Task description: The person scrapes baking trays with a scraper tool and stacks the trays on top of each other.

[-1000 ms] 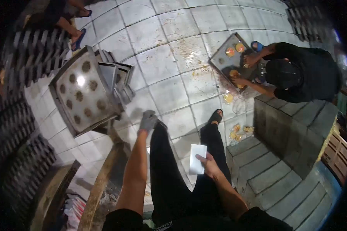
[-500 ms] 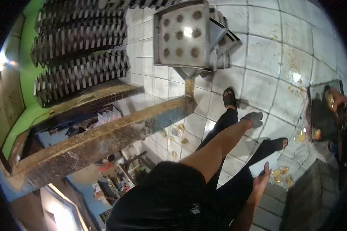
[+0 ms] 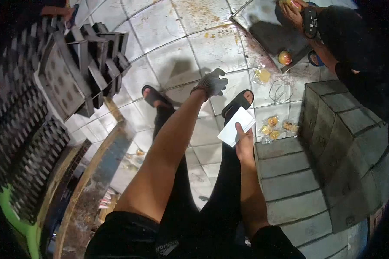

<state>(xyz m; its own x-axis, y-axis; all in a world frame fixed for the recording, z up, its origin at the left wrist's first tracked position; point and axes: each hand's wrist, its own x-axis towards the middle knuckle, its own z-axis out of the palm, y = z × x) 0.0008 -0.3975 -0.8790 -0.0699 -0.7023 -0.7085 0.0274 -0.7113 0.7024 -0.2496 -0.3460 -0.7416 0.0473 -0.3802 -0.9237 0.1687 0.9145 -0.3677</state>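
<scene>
My left hand (image 3: 212, 83), in a grey glove, reaches out above the tiled floor with its fingers loosely apart and nothing in them. My right hand (image 3: 245, 144) grips a thin white rectangular stack of paper (image 3: 236, 126), thumb on top and fingers underneath, over my right leg. The side of the stack shows a fine layered edge. Below it to the right, several small yellow-orange items in clear plastic wrappers (image 3: 273, 122) lie on the floor. My sandals (image 3: 240, 102) stand on the tiles beneath my hands.
At the left are stacked metal trays (image 3: 62, 75) with round marks and a worn wooden-edged bench (image 3: 88, 172). A grey tiled block (image 3: 345, 142) rises at the right. Another person's hands (image 3: 296, 15) hold a round item by a dark board (image 3: 268, 39); a red-yellow item (image 3: 285, 57) lies there.
My view has turned right, so the trays and bench shift left and the other person comes further into view. My gloved hand's fingers are more spread. My right hand still holds the paper.
</scene>
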